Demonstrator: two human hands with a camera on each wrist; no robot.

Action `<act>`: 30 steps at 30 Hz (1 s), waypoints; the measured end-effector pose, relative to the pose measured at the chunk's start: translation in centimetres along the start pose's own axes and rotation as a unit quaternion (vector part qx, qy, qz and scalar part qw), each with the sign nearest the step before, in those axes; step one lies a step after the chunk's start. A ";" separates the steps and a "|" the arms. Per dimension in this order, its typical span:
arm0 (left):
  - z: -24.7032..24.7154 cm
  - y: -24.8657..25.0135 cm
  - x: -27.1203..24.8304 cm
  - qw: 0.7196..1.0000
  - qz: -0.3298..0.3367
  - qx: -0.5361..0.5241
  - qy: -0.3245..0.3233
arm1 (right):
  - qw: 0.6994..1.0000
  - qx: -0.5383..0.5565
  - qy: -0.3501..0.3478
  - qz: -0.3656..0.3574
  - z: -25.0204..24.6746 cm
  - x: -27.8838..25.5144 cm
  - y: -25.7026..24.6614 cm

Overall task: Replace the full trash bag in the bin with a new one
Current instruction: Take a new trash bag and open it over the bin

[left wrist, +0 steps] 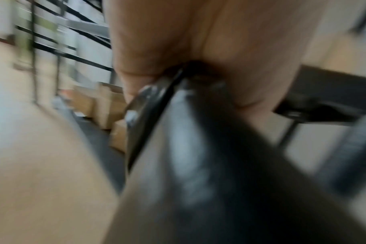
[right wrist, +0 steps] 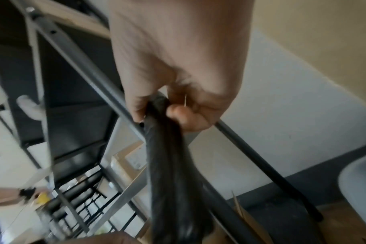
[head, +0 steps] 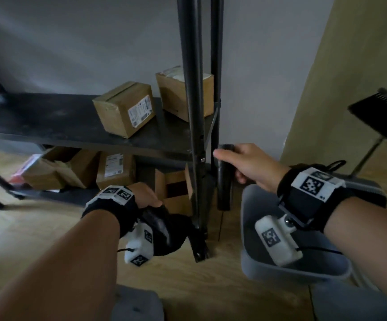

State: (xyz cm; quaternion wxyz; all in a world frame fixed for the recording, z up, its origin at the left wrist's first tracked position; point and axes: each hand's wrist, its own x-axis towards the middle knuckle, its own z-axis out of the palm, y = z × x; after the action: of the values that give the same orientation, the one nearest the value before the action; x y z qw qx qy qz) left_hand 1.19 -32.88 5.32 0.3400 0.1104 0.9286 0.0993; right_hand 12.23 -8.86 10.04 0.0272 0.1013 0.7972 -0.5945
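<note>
1. The right hand (head: pixel 250 162) is held up beside the black shelf post (head: pixel 193 112), its fingers and thumb curled around the top of a folded black trash bag (head: pixel 224 181).
2. That folded bag hangs straight down from the hand as a narrow strip, just left of the grey bin (head: pixel 269 269) and close beside the post. From the right wrist view, the same bag (right wrist: pixel 169 165) runs down from the pinching fingers (right wrist: pixel 178 113).
3. The left hand (head: pixel 145 196) is lower, near the foot of the shelf, with its fingers closed on the gathered neck of a bulging black bag (head: pixel 164 232).
4. The left wrist view is badly blurred, but the black plastic (left wrist: pixel 198 156) can be seen bunched inside the closed hand.
5. The bulging bag sits out of the bin, low over the wooden floor (head: pixel 37 232); whether it touches the floor cannot be told.
6. The bin stands on the floor to the right of the shelf, partly under the right wrist, and its inside shows grey walls.
7. Cardboard boxes (head: pixel 124 108) sit on the dark shelf board (head: pixel 49 121), and more boxes sit beneath it.
</note>
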 end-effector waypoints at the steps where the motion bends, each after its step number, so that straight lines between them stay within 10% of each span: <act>1: -0.2 -1.5 0.4 0.999 -0.031 0.008 0.011 | 0.999 -0.017 -0.033 -0.010 0.9 0.0 -0.1; 5: -1.1 -5.6 1.2 0.992 -0.102 0.016 0.073 | 0.994 -0.046 -0.097 -0.018 6.3 0.7 0.7; 16: -0.7 -9.5 4.4 0.978 -0.115 -0.135 0.112 | 0.942 -0.317 0.089 0.064 15.8 12.0 4.0; 25: -1.0 -10.3 4.0 0.962 -0.003 -0.257 0.088 | 0.989 -0.094 -0.007 0.117 15.0 12.7 4.5; 30: -1.9 -6.5 0.7 0.963 0.089 -0.255 0.019 | 0.966 -0.034 -0.212 0.146 13.2 8.0 2.5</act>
State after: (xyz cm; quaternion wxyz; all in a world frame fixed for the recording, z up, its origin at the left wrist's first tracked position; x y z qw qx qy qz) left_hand -1.45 -39.06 4.61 0.3293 0.1002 0.8650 0.3650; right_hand 3.87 -19.78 2.55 0.2859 0.0871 0.7696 -0.5642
